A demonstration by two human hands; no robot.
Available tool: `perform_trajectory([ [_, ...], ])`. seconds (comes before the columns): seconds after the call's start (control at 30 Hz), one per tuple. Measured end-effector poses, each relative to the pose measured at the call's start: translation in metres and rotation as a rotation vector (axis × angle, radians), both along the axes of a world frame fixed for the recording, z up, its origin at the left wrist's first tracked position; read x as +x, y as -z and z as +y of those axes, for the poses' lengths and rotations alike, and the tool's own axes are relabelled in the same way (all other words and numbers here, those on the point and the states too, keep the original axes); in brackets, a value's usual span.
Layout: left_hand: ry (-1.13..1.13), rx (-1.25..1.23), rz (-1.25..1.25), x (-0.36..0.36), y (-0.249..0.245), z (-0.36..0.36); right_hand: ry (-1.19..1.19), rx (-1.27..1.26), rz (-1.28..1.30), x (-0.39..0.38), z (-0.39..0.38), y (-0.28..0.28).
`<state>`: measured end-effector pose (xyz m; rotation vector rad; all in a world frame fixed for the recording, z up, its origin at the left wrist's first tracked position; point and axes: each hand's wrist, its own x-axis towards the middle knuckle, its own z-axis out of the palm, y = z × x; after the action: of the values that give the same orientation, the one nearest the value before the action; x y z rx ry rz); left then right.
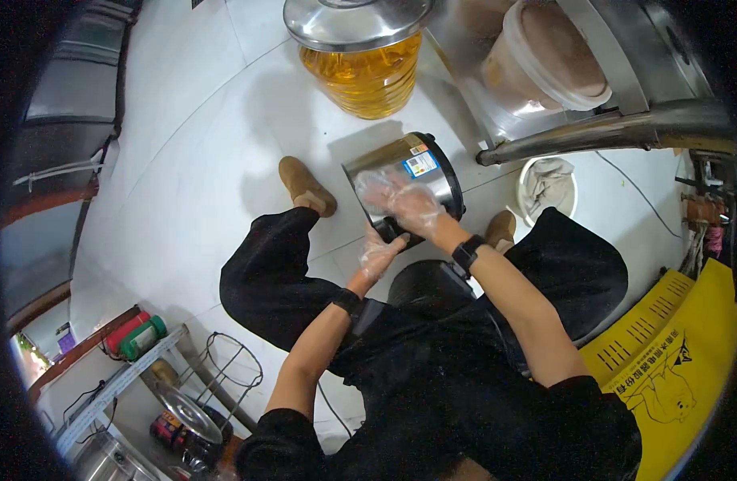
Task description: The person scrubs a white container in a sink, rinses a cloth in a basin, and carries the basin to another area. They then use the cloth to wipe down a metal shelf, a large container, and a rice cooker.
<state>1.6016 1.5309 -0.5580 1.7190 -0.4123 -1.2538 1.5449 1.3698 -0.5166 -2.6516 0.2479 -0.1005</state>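
A steel-sided rice cooker with black ends lies tilted on the floor between my feet, a blue and white label on its side. My left hand, in a clear plastic glove, grips its near lower edge by a black part. Also gloved, my right hand lies over the steel side below the label. Its fingers look stretched out flat, though they are somewhat blurred. What is under that palm is hidden. Behind my wrists stands a black rounded object, partly covered.
A large jar of amber liquid with a metal lid stands beyond the cooker. To the right are a white bucket with cloth, a metal rail and a lidded tub. A wire rack and yellow box flank me.
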Motion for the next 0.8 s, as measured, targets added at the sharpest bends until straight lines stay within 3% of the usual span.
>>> perform_trajectory([
  [0.03, 0.015, 0.026, -0.005, 0.001, -0.003, -0.001, 0.101, -0.07, 0.131, 0.004, -0.008, 0.003],
  [0.1, 0.015, 0.12, -0.058, -0.001, 0.001, -0.001, 0.186, 0.083, 0.119, 0.01, -0.034, 0.009],
  [0.13, 0.008, 0.12, -0.062, -0.003, 0.006, 0.001, 0.609, 0.419, 0.555, 0.028, -0.053, 0.01],
  [0.2, 0.022, 0.097, -0.072, -0.007, 0.014, 0.005, 0.286, -0.183, 0.354, 0.007, -0.055, -0.001],
  [0.23, 0.015, 0.094, -0.071, -0.004, -0.005, 0.0, 0.246, -0.172, 0.403, 0.006, -0.054, -0.008],
  [0.3, 0.063, 0.124, 0.183, -0.001, -0.038, -0.007, 0.277, -0.179, 0.412, 0.0, -0.046, -0.006],
  [0.37, 0.12, 0.135, 0.044, 0.009, -0.012, -0.004, 0.315, -0.136, 0.418, -0.006, -0.037, -0.003],
  [0.4, 0.116, 0.357, -0.14, 0.015, -0.01, -0.008, 0.316, -0.134, 0.419, -0.01, -0.032, 0.0],
  [0.43, 0.164, 0.345, -0.209, 0.022, -0.01, -0.009, 0.295, -0.126, 0.383, -0.013, -0.028, 0.003],
  [0.47, 0.209, 0.331, -0.275, 0.029, -0.009, -0.01, 0.27, -0.12, 0.35, -0.017, -0.023, 0.005],
  [0.5, 0.169, 0.474, -0.221, 0.035, -0.019, -0.019, 0.209, -0.214, 0.364, -0.019, -0.016, -0.007],
  [0.53, 0.165, 0.472, -0.217, 0.034, -0.002, -0.015, 0.217, -0.178, 0.256, -0.024, -0.01, 0.005],
  [0.6, -0.188, 0.172, 0.015, 0.031, 0.048, -0.003, 0.163, -0.181, 0.159, -0.03, 0.001, 0.012],
  [0.67, -0.158, 0.191, 0.035, 0.03, 0.07, 0.004, 0.111, -0.166, 0.196, -0.017, 0.01, -0.007],
  [0.7, -0.129, 0.209, 0.052, 0.03, 0.075, 0.006, 0.06, -0.15, 0.228, -0.011, 0.013, -0.011],
  [0.8, -0.077, 0.199, 0.08, 0.034, 0.028, -0.004, 0.106, -0.167, 0.175, 0.001, -0.002, 0.025],
])
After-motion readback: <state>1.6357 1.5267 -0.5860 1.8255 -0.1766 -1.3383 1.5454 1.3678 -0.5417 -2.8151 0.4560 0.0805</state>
